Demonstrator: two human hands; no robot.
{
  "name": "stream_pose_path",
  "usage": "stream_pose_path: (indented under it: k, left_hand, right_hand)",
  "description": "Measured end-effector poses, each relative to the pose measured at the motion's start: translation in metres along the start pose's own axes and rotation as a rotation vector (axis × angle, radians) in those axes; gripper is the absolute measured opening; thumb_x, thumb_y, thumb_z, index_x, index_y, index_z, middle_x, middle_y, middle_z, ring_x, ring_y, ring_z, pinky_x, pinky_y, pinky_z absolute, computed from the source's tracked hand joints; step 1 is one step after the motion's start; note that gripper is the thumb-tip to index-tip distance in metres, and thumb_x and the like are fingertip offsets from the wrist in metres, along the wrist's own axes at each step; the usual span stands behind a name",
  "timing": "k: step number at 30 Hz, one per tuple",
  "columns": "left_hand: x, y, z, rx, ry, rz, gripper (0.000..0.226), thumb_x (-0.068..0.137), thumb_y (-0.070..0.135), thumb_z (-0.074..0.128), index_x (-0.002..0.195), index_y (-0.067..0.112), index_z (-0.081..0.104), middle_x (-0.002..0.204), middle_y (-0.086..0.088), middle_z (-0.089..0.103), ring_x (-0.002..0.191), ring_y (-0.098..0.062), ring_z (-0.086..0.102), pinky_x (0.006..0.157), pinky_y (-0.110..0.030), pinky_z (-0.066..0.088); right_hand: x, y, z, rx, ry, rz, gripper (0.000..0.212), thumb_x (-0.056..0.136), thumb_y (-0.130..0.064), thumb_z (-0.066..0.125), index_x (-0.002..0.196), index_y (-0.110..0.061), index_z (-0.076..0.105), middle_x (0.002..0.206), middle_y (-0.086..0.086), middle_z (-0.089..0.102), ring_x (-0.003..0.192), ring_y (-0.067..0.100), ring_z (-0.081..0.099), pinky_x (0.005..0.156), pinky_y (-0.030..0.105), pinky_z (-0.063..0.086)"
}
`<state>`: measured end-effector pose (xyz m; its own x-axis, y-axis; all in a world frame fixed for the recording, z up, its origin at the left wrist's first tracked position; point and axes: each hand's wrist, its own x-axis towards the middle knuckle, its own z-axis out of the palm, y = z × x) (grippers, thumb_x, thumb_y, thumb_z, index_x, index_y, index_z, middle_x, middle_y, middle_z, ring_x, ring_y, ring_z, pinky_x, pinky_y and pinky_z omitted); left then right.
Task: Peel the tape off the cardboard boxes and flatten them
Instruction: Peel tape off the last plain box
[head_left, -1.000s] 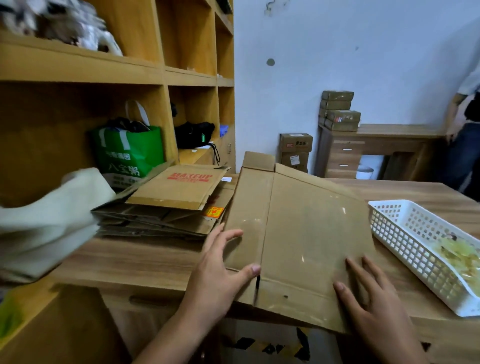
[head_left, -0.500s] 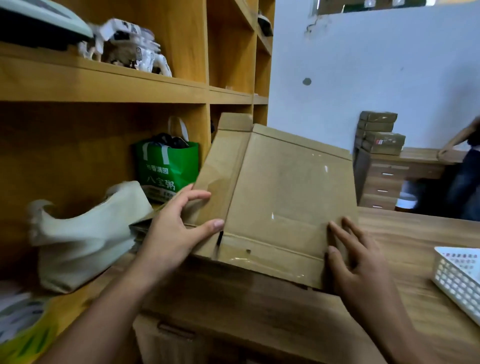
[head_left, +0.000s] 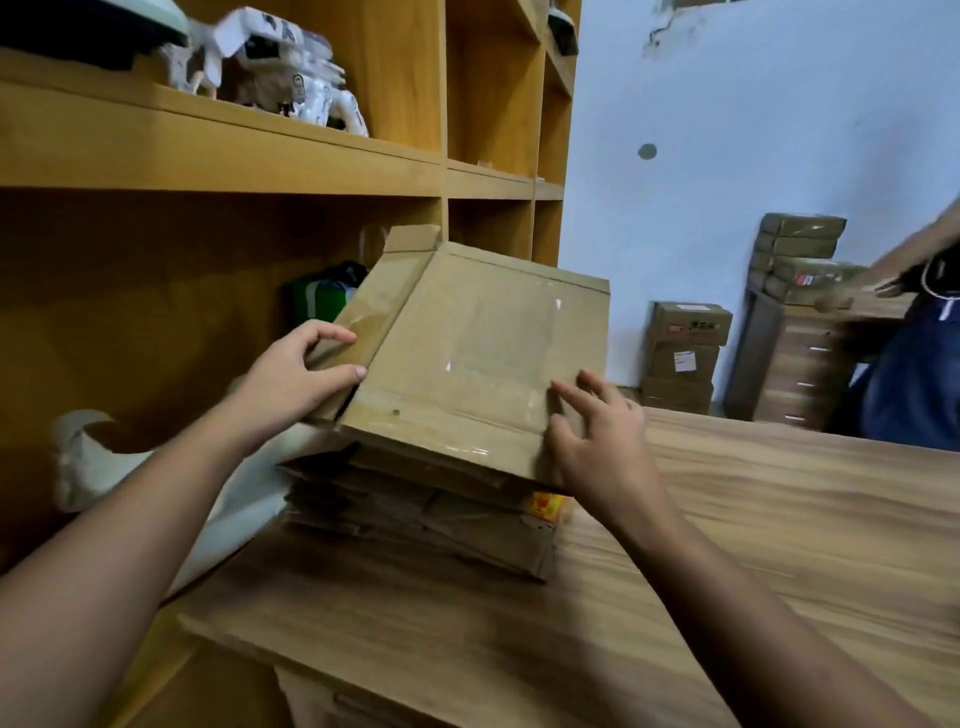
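Observation:
A flattened brown cardboard box, with clear tape traces on its face, lies tilted on top of a stack of flattened cartons at the table's left end. My left hand grips its left flap, thumb on top and fingers curled round the edge. My right hand rests on its near right corner with fingers spread and straight.
The wooden table stretches right and toward me. Wooden shelves stand close on the left with a green bag and a white cloth bag. Taped boxes sit by the wall. Another person stands at far right.
Both hands lifted the flattened box off the table in front of me and carried it left onto the stack of flattened cartons. The view turned left, so the white basket is out of sight.

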<state>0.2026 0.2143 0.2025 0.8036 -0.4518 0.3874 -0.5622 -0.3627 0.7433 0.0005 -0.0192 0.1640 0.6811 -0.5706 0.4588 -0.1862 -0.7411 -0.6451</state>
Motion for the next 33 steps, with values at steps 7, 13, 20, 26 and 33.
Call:
stream_pose_path:
  k: [7,13,20,26,33]
  left_hand:
    - [0.023,-0.044,0.022,0.087,-0.083,-0.098,0.023,0.096,0.028,0.062,0.12,0.029,0.061,0.107,0.006,0.056,0.095,-0.014,0.056,0.069,-0.028,0.042]
    - [0.019,-0.085,0.049,0.214,-0.323,-0.106,0.042,0.097,0.014,0.053,0.121,0.049,0.057,0.132,0.004,0.058,0.117,-0.016,0.055,0.095,-0.033,0.043]
    - [0.01,-0.099,0.072,0.455,-0.411,-0.029,0.047,0.103,0.018,0.043,0.141,0.044,0.049,0.161,0.01,0.029,0.148,-0.014,0.027,0.12,-0.037,0.023]
    - [0.007,-0.102,0.08,0.58,-0.374,0.004,0.039,0.103,0.04,0.045,0.143,0.042,0.048,0.161,0.012,0.028,0.15,-0.011,0.022,0.118,-0.039,0.026]
    - [0.01,-0.089,0.079,0.611,-0.468,0.024,0.047,0.106,0.043,0.037,0.152,0.041,0.032,0.163,0.013,0.024,0.152,-0.013,0.017,0.12,-0.042,0.026]
  right_hand:
    - [0.012,0.009,0.04,0.006,-0.153,0.085,0.04,0.097,-0.021,0.05,0.134,-0.024,0.065,0.154,0.0,0.046,0.142,0.025,0.036,0.106,0.021,0.023]
    - [0.004,0.023,0.058,-0.167,-0.366,0.141,0.039,0.102,-0.031,0.045,0.138,-0.031,0.059,0.157,0.001,0.037,0.14,0.034,0.03,0.117,0.043,0.024]
    - [-0.008,0.033,0.071,-0.402,-0.42,0.07,0.045,0.103,-0.038,0.037,0.146,-0.032,0.049,0.154,0.003,0.041,0.144,0.032,0.027,0.119,0.046,0.023]
    - [-0.003,0.033,0.074,-0.421,-0.444,0.043,0.043,0.102,-0.038,0.04,0.139,-0.023,0.056,0.142,0.007,0.049,0.138,0.026,0.038,0.123,0.046,0.022]
    - [0.01,0.033,0.081,-0.437,-0.466,0.0,0.053,0.103,-0.04,0.036,0.155,-0.028,0.031,0.166,0.005,0.023,0.144,0.028,0.037,0.117,0.044,0.032]
